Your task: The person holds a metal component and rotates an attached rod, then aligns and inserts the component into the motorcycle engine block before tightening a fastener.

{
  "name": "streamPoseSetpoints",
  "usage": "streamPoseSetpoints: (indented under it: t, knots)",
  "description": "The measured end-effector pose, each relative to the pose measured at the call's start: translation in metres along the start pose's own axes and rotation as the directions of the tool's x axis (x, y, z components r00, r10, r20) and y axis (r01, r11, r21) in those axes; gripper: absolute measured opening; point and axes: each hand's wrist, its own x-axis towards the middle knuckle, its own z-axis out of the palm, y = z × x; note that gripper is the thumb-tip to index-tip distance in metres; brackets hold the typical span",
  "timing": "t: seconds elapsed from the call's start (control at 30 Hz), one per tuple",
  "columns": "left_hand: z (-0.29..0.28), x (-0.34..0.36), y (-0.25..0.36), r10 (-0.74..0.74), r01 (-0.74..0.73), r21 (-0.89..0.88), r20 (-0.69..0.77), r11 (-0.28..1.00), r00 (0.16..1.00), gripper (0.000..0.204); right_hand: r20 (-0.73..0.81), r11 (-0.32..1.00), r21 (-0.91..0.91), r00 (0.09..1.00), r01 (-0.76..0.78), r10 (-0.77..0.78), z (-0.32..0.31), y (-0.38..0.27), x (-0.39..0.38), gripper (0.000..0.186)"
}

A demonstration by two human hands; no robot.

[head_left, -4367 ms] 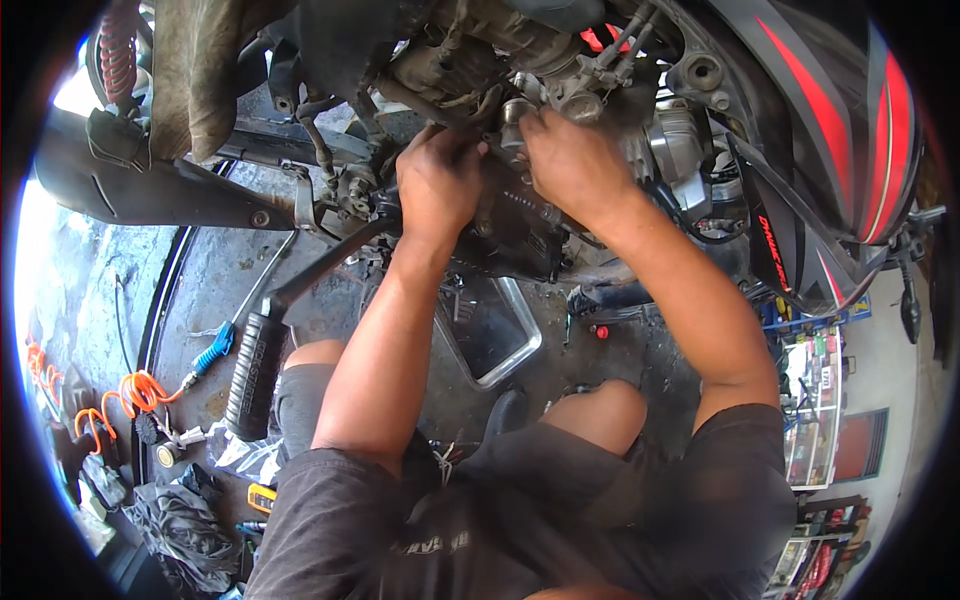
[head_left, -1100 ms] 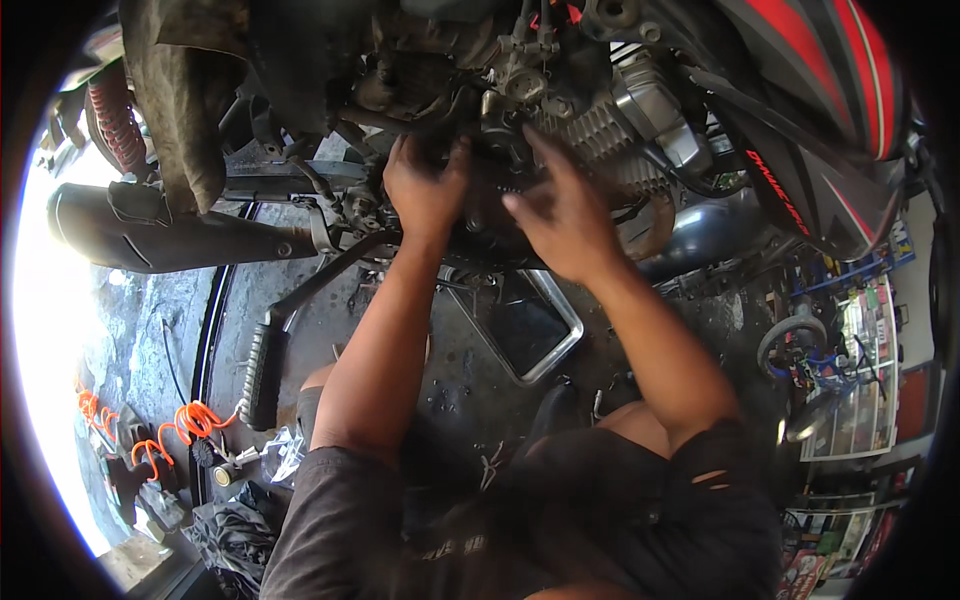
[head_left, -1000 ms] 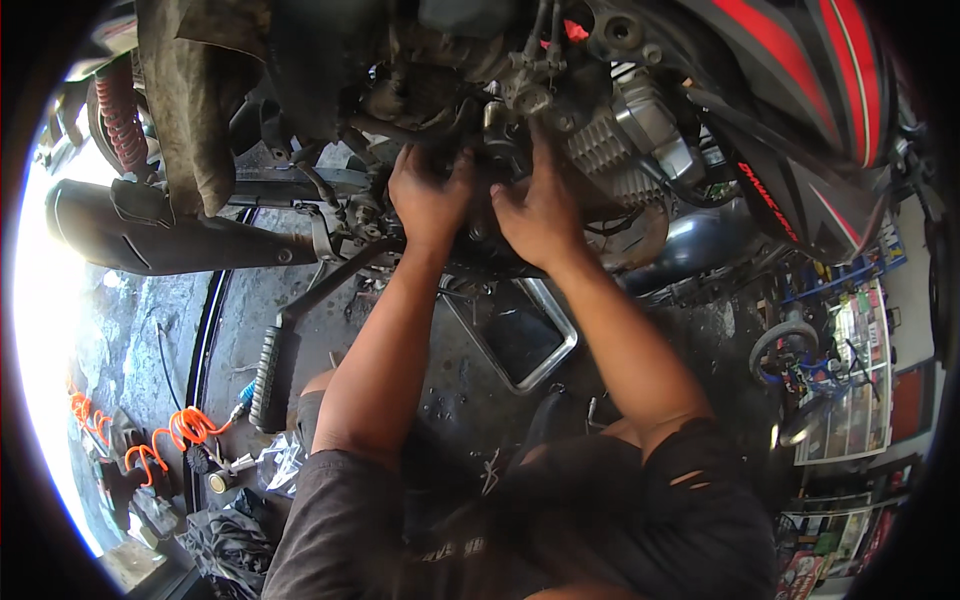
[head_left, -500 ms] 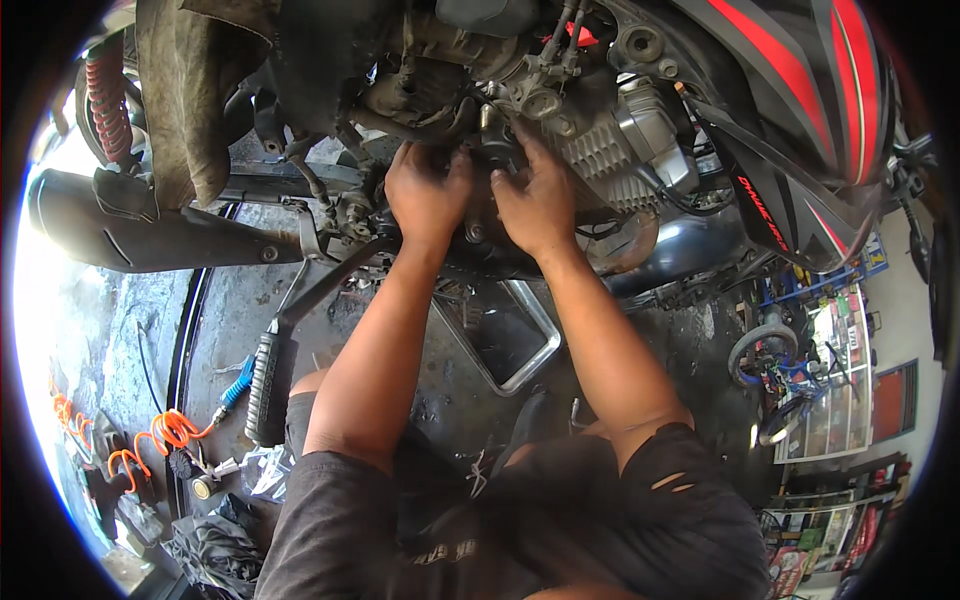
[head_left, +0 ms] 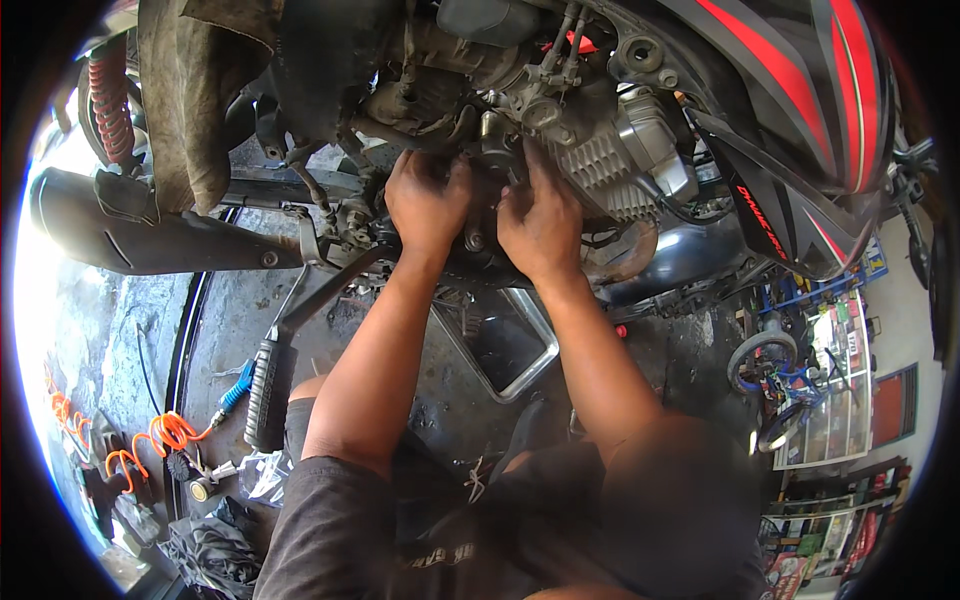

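Note:
Both my hands are at the side of a motorcycle engine, one on each side of a dark engine cover (head_left: 492,178). My left hand (head_left: 428,208) is closed on the cover's left edge, with curled fingers and the thumb toward the middle. My right hand (head_left: 543,228) grips the right edge, its index finger reaching up along it and its thumb bent inward. The fingertips are partly hidden in shadow. Just above the cover sits a small metal cylinder (head_left: 492,125). To the right is the finned engine cylinder (head_left: 600,175).
A kick lever with a ribbed rubber pedal (head_left: 268,395) juts out at the left, below the exhaust muffler (head_left: 150,225). A metal stand (head_left: 535,375) lies under the engine. An orange coiled air hose (head_left: 170,432) and dark cloth (head_left: 215,550) are on the floor at lower left.
My right hand has shifted slightly right and down, and my left hand a little down. Both stay on the engine cover. My right upper arm is now blurred.

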Motion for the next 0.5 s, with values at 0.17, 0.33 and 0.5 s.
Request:
streamPoseSetpoints:
  t: [0.17, 0.33, 0.5]
  knots:
    - [-0.0008, 0.0005, 0.0003, -0.014, 0.014, 0.006, 0.010, 1.000, 1.000, 0.024, 0.034, 0.999, -0.027, 0.999, -0.027, 0.028, -0.0029, -0.0013, 0.0052, 0.056]
    - [0.0005, -0.0001, -0.0006, -0.015, 0.015, 0.004, 0.004, 1.000, 1.000, 0.019, 0.144, 0.993, 0.017, 0.983, -0.114, 0.110, -0.0087, -0.0039, 0.0069, 0.059]
    - [0.0002, 0.0007, -0.0020, -0.026, 0.026, 0.003, 0.040, 1.000, 0.999, 0.027, 0.161, 0.996, 0.002, 0.983, -0.088, 0.087, -0.0073, 0.0034, 0.0059, 0.060]
